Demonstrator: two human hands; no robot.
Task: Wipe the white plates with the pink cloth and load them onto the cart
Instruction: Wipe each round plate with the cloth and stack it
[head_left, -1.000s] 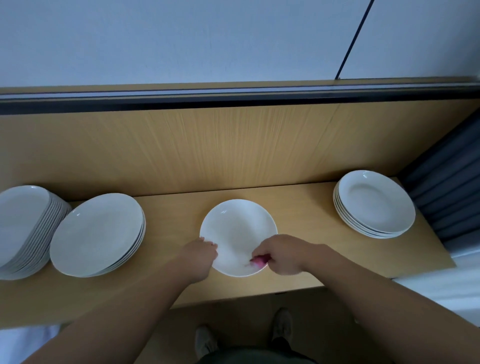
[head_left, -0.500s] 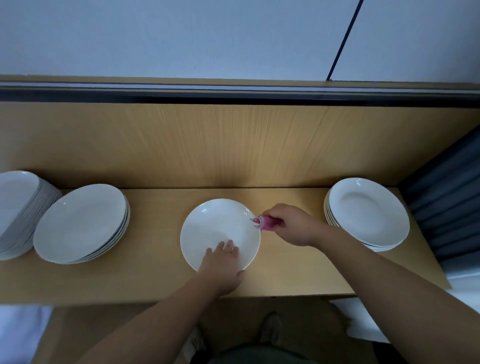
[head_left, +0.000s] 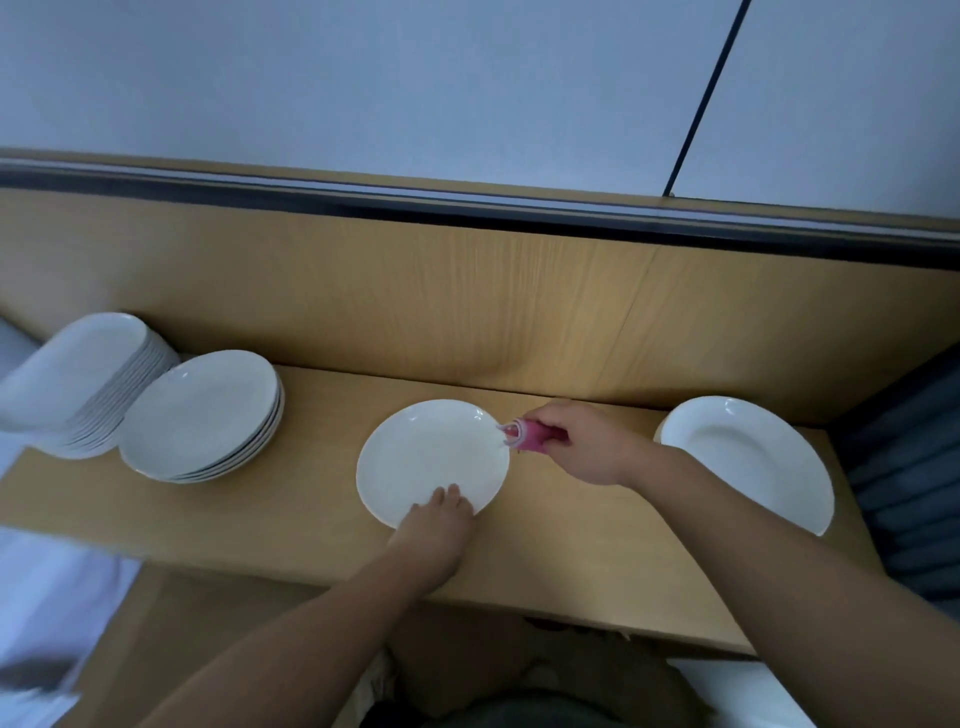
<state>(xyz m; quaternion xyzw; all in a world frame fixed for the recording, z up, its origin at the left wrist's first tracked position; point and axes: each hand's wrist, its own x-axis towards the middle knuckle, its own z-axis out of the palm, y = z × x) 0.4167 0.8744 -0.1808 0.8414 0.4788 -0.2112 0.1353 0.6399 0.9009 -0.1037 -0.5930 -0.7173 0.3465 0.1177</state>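
Note:
A single white plate lies flat in the middle of the wooden shelf. My left hand rests on its near rim, with straight fingertips pressing on the plate. My right hand grips a bunched pink cloth whose end touches the plate's far right rim. A stack of white plates stands at the right, partly behind my right forearm. Two more stacks stand at the left: a low stack and a taller stack beside it.
A wooden back panel rises behind the shelf, topped by a dark rail. Dark grey ribbed material borders the shelf on the right. Pale surfaces show below the shelf at the left and right corners. No cart is in view.
My right hand swept the pink cloth from the plate's near edge to its far right rim. My left hand shifted from the left rim to the near rim. The view swung left.

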